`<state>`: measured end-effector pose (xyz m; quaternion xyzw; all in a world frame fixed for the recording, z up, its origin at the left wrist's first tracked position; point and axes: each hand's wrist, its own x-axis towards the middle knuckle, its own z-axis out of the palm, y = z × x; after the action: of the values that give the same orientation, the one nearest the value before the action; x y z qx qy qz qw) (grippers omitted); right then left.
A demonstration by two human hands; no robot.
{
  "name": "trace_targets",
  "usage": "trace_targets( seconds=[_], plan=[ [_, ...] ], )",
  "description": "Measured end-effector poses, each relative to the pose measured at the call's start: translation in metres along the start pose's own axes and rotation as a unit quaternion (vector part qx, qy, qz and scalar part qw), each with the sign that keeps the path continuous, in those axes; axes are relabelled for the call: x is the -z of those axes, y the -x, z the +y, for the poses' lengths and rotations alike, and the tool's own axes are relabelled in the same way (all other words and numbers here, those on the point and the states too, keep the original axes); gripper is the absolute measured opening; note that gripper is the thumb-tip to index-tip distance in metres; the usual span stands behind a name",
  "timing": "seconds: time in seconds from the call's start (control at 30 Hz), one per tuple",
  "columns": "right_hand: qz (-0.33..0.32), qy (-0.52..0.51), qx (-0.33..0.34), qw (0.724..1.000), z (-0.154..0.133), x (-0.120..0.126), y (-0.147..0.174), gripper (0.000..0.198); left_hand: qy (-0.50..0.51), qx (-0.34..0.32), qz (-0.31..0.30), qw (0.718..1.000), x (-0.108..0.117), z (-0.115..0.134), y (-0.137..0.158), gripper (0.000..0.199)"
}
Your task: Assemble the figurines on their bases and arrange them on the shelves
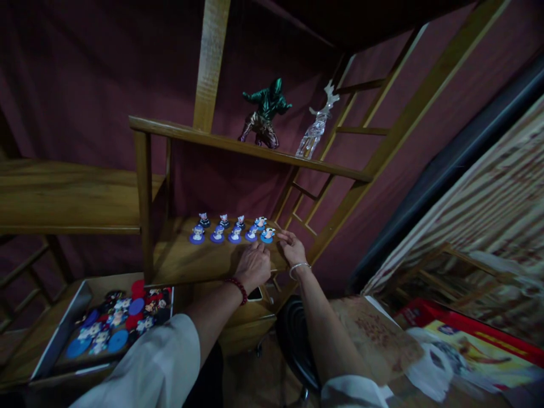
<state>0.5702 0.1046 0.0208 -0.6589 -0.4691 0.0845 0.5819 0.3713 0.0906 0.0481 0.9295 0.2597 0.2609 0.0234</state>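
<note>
Figurines (235, 234): two rows on the lower shelf (181, 263)
Left hand (255, 265): figurines' five o'clock, red beads (243, 291) on the wrist
Right hand (292, 249): end figurine's (267, 235) four o'clock, just beside it
Upper shelf (191, 134): green statue (268, 107) at the figurines' one o'clock; glass deer (317, 127) at the statue's three
Box (100, 286): figurines' eight o'clock, holding discs (118, 341) and more figurines (118, 317)

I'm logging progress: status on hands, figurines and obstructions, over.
Left hand, right hand near small blue round-based figurine. Standing, front row's right end. Small purple round-based figurines crowd its left.
</note>
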Motion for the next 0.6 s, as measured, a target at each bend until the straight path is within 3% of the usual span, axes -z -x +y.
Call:
trace_targets(
  seconds=[0.13, 0.3, 0.6],
  plan=[
    [0.053, -0.074, -0.029, 0.995, -0.008, 0.001, 0.006, 0.03, 0.006, -0.022, 0.008, 1.0, 0.001, -0.002, 0.008, 0.021],
    [0.064, -0.161, -0.045, 0.984, -0.03, 0.0, 0.021, 0.03, 0.012, -0.029, 0.03, 0.999, 0.004, -0.005, 0.02, 0.024],
    [-0.021, -0.112, -0.028, 0.993, -0.059, 0.001, 0.051, 0.034, 0.022, -0.035, 0.036, 0.998, 0.018, -0.007, 0.041, 0.026]
  ],
)
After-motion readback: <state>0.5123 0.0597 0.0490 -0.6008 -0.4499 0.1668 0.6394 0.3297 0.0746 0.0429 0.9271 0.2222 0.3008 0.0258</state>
